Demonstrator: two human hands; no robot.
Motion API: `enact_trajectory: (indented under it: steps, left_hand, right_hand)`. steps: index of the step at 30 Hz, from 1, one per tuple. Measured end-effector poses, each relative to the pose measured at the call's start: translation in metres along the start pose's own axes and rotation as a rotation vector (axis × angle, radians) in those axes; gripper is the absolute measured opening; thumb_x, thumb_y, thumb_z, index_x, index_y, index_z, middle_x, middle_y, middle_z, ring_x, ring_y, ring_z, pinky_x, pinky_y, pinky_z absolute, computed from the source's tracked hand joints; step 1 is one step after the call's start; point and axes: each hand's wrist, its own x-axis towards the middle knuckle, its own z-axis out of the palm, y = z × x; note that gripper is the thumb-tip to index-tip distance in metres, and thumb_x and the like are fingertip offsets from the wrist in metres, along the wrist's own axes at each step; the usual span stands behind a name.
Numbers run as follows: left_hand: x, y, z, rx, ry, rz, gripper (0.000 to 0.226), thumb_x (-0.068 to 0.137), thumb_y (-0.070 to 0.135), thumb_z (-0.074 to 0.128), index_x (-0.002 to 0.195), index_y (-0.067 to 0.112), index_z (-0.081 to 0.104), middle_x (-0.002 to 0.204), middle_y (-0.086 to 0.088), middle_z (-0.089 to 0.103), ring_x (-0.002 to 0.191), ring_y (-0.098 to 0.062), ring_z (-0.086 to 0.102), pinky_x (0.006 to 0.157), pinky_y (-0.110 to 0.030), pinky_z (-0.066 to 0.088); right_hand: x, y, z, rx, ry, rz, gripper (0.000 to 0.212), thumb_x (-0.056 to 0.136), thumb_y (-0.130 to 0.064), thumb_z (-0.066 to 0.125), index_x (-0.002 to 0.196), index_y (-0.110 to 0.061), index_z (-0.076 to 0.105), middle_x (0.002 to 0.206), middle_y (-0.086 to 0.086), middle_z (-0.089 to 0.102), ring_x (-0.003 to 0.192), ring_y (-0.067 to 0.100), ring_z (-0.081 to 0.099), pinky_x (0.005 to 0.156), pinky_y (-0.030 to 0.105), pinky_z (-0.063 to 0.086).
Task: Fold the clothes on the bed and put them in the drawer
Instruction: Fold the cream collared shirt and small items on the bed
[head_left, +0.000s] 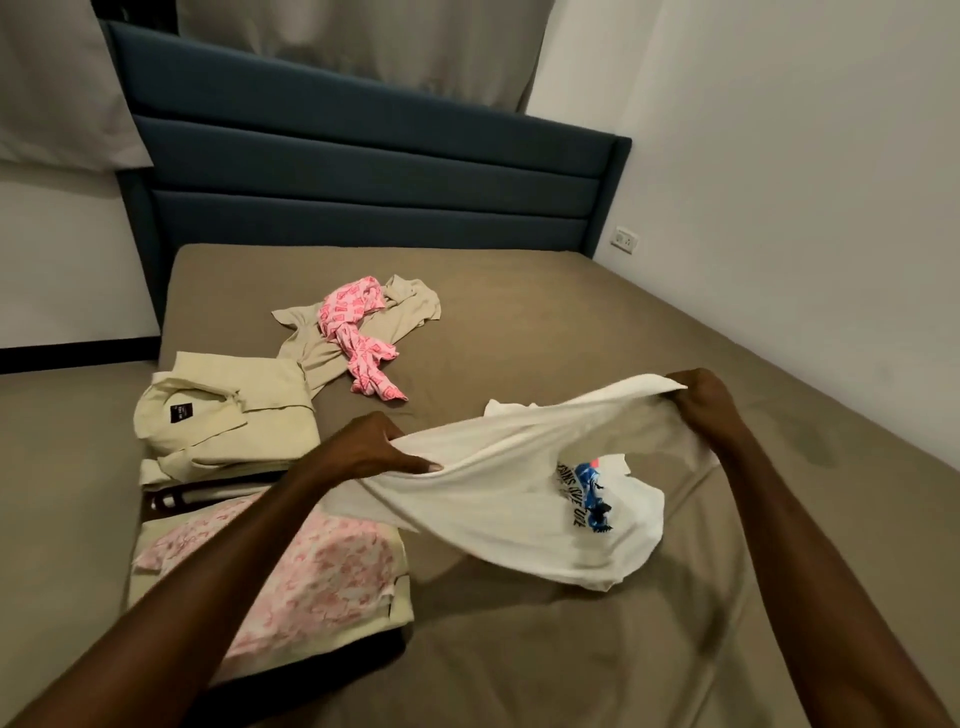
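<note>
A white T-shirt (498, 488) with a blue and black print hangs stretched above the bed (571, 322). My left hand (363, 447) pinches its left edge and my right hand (701, 400) grips its right edge, higher up. Its lower part sags onto the brown sheet. Further back lie a crumpled beige garment (405, 306) and a pink patterned one (358, 332) across it. At the left edge sit a folded cream shirt (228, 415) and, nearer me, a folded pink floral piece (306, 577) on a pile. No drawer is in view.
A dark blue padded headboard (363, 171) stands at the far end. A white wall with a socket (625, 240) runs along the right side of the bed. Grey floor (62, 467) lies to the left. Curtains hang behind the headboard.
</note>
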Motion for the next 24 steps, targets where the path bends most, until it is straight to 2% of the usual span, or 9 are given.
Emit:
enact_trajectory:
  steps: [3, 5, 8, 9, 11, 14, 17, 21, 24]
  left_hand:
    - [0.024, 0.007, -0.032, 0.097, -0.089, 0.076, 0.065, 0.054, 0.071, 0.089, 0.064, 0.015, 0.059, 0.060, 0.002, 0.050, 0.056, -0.010, 0.045, 0.056, -0.027, 0.029]
    - [0.043, 0.015, -0.048, 0.243, -0.120, 0.088, 0.059, 0.060, 0.062, 0.091, 0.073, 0.012, 0.063, 0.072, -0.001, 0.058, 0.065, -0.013, 0.051, 0.060, -0.031, 0.033]
    - [0.075, 0.037, -0.061, 0.654, 0.166, -0.022, 0.034, 0.090, 0.037, 0.071, 0.116, 0.017, 0.063, 0.116, -0.006, 0.066, 0.105, -0.024, 0.063, 0.077, -0.030, 0.041]
    - [0.087, 0.041, -0.067, 0.679, 0.263, -0.077, 0.029, 0.095, 0.031, 0.061, 0.120, 0.018, 0.061, 0.122, -0.005, 0.066, 0.111, -0.026, 0.063, 0.080, -0.031, 0.042]
    - [0.112, 0.059, -0.088, 0.536, 0.354, -0.148, 0.020, 0.097, 0.026, 0.052, 0.112, 0.018, 0.062, 0.117, -0.007, 0.068, 0.103, -0.030, 0.065, 0.078, -0.033, 0.046]
    - [0.160, 0.108, -0.133, 0.259, 0.475, -0.140, 0.013, 0.094, 0.021, 0.052, 0.096, 0.012, 0.062, 0.109, -0.017, 0.070, 0.093, -0.037, 0.065, 0.076, -0.037, 0.051]
    - [0.181, 0.179, -0.176, 0.214, 0.663, -0.074, 0.018, 0.095, 0.017, 0.053, 0.100, 0.008, 0.068, 0.102, -0.015, 0.072, 0.095, -0.040, 0.069, 0.078, -0.039, 0.052]
    - [0.187, 0.260, -0.213, 0.251, 0.825, 0.064, 0.015, 0.098, 0.014, 0.056, 0.097, 0.009, 0.071, 0.077, -0.009, 0.071, 0.074, -0.032, 0.071, 0.068, -0.039, 0.058]
    - [0.175, 0.293, -0.217, 0.373, 0.949, 0.140, 0.023, 0.099, 0.013, 0.049, 0.104, 0.010, 0.071, 0.090, -0.012, 0.071, 0.086, -0.035, 0.070, 0.070, -0.038, 0.053]
  right_hand:
    - [0.015, -0.010, 0.003, 0.280, 0.021, 0.168, 0.023, 0.074, -0.025, 0.049, 0.066, -0.006, 0.060, 0.063, 0.006, 0.055, 0.060, 0.019, 0.049, 0.050, 0.032, 0.039]
    - [0.032, -0.024, 0.011, 0.627, 0.066, 0.374, 0.018, 0.084, -0.009, 0.053, 0.073, -0.009, 0.067, 0.070, 0.010, 0.062, 0.062, 0.023, 0.057, 0.053, 0.027, 0.045]
    - [0.072, -0.036, 0.018, 1.022, 0.111, 0.500, 0.022, 0.093, -0.006, 0.055, 0.096, -0.013, 0.075, 0.087, 0.009, 0.077, 0.074, 0.025, 0.071, 0.070, 0.040, 0.059]
    - [0.084, -0.039, 0.019, 1.094, 0.127, 0.510, 0.021, 0.094, -0.009, 0.057, 0.105, -0.013, 0.074, 0.093, 0.010, 0.077, 0.079, 0.026, 0.071, 0.072, 0.042, 0.061]
    - [0.111, -0.045, 0.018, 1.176, 0.174, 0.520, 0.028, 0.094, -0.013, 0.060, 0.119, -0.012, 0.071, 0.105, 0.011, 0.077, 0.085, 0.027, 0.070, 0.068, 0.041, 0.061]
    - [0.159, -0.058, -0.014, 1.293, 0.268, 0.443, 0.026, 0.093, -0.014, 0.063, 0.117, -0.016, 0.073, 0.105, 0.008, 0.078, 0.093, 0.028, 0.070, 0.069, 0.041, 0.061]
    - [0.191, -0.071, -0.065, 1.414, 0.397, 0.338, 0.033, 0.099, -0.023, 0.055, 0.129, -0.026, 0.070, 0.109, 0.004, 0.074, 0.095, 0.026, 0.065, 0.077, 0.041, 0.057]
    - [0.222, -0.067, -0.130, 1.534, 0.544, 0.192, 0.041, 0.097, -0.028, 0.060, 0.137, -0.026, 0.067, 0.119, 0.007, 0.072, 0.107, 0.031, 0.063, 0.086, 0.042, 0.055]
    - [0.223, -0.060, -0.163, 1.581, 0.564, 0.054, 0.042, 0.097, -0.030, 0.061, 0.139, -0.028, 0.065, 0.123, 0.005, 0.071, 0.111, 0.029, 0.064, 0.088, 0.040, 0.055]
